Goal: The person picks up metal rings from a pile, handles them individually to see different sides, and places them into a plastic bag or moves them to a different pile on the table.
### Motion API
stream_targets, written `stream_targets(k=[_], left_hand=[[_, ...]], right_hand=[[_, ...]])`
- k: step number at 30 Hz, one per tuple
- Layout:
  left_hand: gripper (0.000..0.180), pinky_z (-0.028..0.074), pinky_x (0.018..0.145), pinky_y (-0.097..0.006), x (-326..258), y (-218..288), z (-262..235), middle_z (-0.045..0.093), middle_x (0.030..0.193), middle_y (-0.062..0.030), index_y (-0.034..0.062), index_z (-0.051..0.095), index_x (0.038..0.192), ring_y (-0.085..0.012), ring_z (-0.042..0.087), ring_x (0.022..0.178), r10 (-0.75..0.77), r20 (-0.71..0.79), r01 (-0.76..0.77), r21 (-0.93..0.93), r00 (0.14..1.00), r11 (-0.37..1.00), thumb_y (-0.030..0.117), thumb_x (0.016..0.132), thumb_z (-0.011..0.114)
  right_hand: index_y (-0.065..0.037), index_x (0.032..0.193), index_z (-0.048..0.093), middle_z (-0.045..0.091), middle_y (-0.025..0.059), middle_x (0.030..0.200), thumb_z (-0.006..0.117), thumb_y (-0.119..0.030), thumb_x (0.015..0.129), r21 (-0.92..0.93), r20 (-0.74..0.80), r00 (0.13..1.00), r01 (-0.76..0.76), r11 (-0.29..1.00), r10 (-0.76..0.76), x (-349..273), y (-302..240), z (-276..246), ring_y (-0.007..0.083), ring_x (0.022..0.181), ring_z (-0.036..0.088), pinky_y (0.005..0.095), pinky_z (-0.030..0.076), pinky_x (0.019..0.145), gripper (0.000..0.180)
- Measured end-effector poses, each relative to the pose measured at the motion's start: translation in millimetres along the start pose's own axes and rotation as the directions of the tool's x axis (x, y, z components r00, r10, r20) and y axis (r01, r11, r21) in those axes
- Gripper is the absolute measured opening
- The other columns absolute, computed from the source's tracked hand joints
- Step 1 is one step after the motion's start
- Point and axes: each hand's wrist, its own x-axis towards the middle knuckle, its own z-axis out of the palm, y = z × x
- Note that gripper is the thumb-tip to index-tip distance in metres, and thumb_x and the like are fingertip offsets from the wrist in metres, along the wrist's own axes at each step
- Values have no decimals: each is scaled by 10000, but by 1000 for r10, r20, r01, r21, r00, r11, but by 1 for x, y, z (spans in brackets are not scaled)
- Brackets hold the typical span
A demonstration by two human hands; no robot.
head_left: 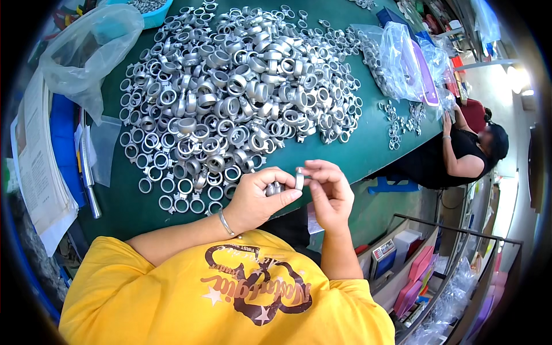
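Close to the table's near edge, my left hand (257,198) is closed around a few small silver metal rings (275,188), partly hidden by its fingers. One metal ring (299,179) stands on edge at the tip of my left thumb. My right hand (332,198) meets that same ring from the other side, its thumb and fingers bent against it. Beyond both hands spreads a large heap of similar metal rings (230,98), each with a small lug on its side.
The green table (368,152) carries smaller ring groups (397,123) at right, near clear plastic bags (397,63). A plastic bag (86,52), a turquoise basin (154,18) and papers (37,149) lie left. Another person (466,149) sits at the far right, beyond a shelf rack (425,259).
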Motion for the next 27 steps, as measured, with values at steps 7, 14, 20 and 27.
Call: stream_targets(k=[7,14,20,27], left_hand=[[93,400,596,-189,1,-5,2,566,798,21,34,638,859,-30,482,654,148,15,-149,101,989,984,54,776,673],[92,413,591,-183,-1,-1,2,611,797,12,31,646,872,-24,505,659,93,-18,-92,60,995,994,78,795,663],[107,424,599,-183,-1,1,2,631,799,10,31,652,880,-20,521,677,97,-8,-96,98,995,990,108,806,661],[111,423,597,-185,-1,0,1,629,797,10,29,651,878,-20,517,673,75,-2,-75,102,997,992,113,806,662]], right_hand=[[39,1101,502,592,116,1015,588,67,819,146,113,986,-139,980,123,-9,1,-4,155,912,584,270,490,797,296],[43,1065,507,585,139,1048,592,72,816,276,86,981,-192,942,174,-11,1,-4,180,951,588,286,487,831,265],[43,1025,534,591,138,1033,592,68,818,235,96,986,-158,959,139,-14,6,-8,170,944,588,278,480,832,216],[35,1016,530,591,135,1034,623,62,797,144,64,992,-116,983,108,-14,2,-6,166,924,589,281,482,823,239]])
